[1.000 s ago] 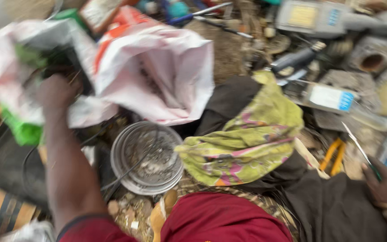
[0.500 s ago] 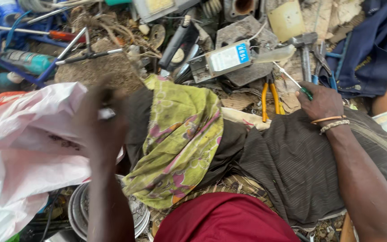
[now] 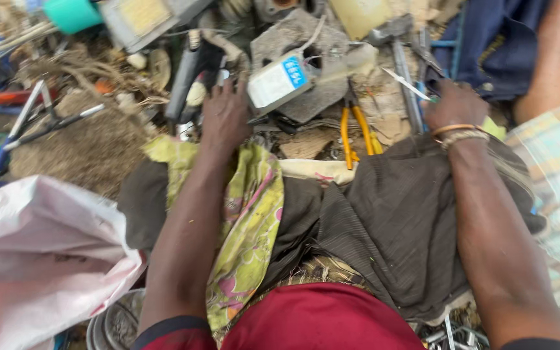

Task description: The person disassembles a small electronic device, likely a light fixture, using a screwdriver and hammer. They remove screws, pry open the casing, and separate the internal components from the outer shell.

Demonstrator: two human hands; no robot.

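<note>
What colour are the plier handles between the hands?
Yellow-orange, on the pliers; clearest in the head view.

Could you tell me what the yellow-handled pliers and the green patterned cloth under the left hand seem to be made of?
The pliers look like dark steel with glossy yellow plastic or rubber grips, judging by their sheen. The green patterned cloth seems a thin woven fabric, matte with a printed floral pattern; it folds and creases softly beneath the left hand.
</note>
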